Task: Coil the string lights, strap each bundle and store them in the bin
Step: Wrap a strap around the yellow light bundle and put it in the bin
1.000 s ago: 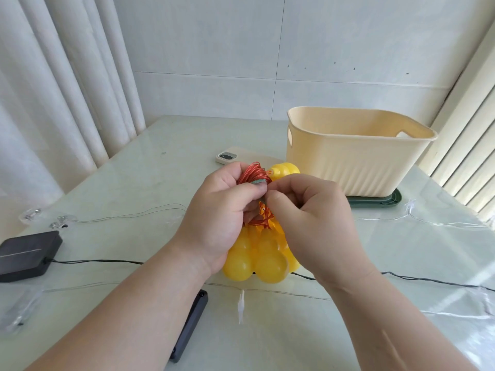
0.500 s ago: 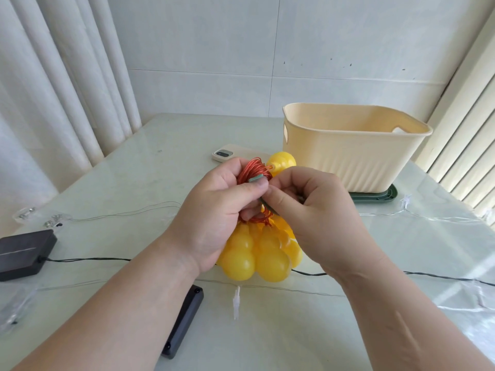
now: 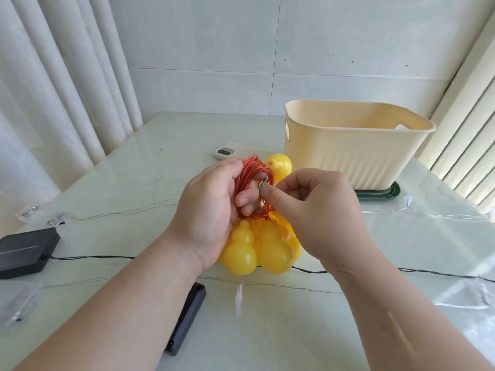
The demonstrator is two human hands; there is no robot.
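The pale table [image 3: 160, 162] runs back to the tiled wall [image 3: 214, 49], with open surface on the far left beside the curtain [image 3: 67, 89]. The cream bin [image 3: 356, 156] stands far right, just behind the hands. At the table's middle, the left hand [image 3: 209, 210] grips the red wire coil [image 3: 251, 172] above the bundle of yellow bulbs [image 3: 257, 250], fingers curled through it. The right hand [image 3: 316, 210], knuckles up, pinches a small grey tie [image 3: 263, 183] against the coil.

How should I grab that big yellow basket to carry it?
Take the bin from both ends at once. The left end wall has a handle slot near the top, and a second slot shows at the right end. Hook in from outside; the body looks too wide for a one-sided grab.
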